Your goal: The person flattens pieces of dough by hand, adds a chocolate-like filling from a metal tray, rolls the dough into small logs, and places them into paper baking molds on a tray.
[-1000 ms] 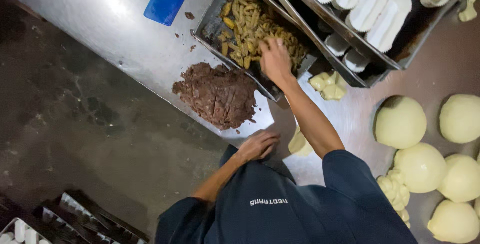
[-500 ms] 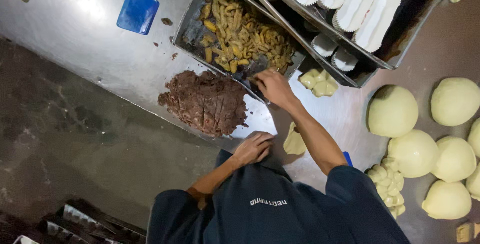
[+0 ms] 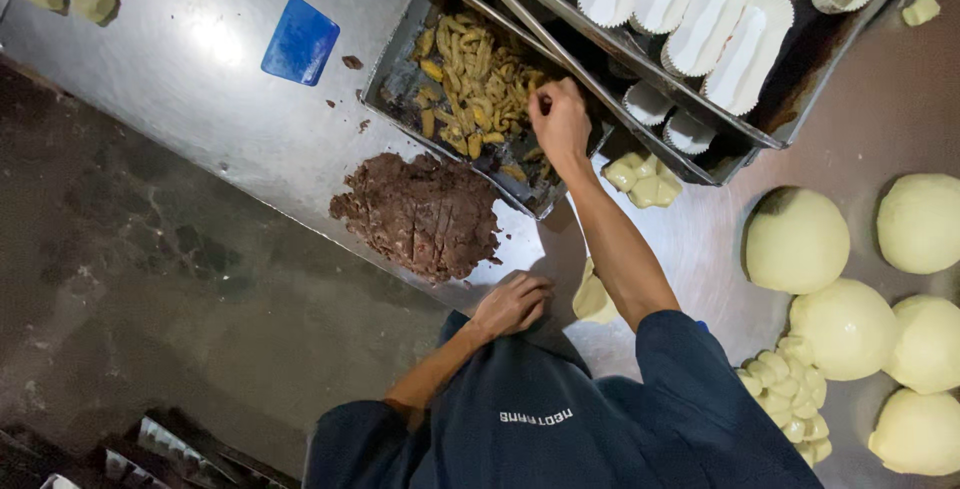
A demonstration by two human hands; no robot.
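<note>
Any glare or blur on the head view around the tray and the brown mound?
Head view: bright glare on the steel table beside the blue scraper; brown mound and tray of yellow strips sharp; floor at left dark; right hand in the tray, slightly soft.

Right hand point(image 3: 560, 121) in tray point(image 3: 395, 84) of yellow strips point(image 3: 475, 89); left hand point(image 3: 512, 304) on steel table point(image 3: 180, 69) edge near brown dough point(image 3: 420, 214).

The scene is lit from overhead by a warm, moderately bright light; a white glare patch is thrown onto the brushed steel worktable point(image 3: 215, 44) beside the flat blue plastic scraper point(image 3: 301, 42); the dark concrete floor point(image 3: 120, 279) is left dim; soft shadows are cast beneath the outstretched arm; focus is held fairly sharp throughout, with slight softness and stretching seen toward the corners.
</note>
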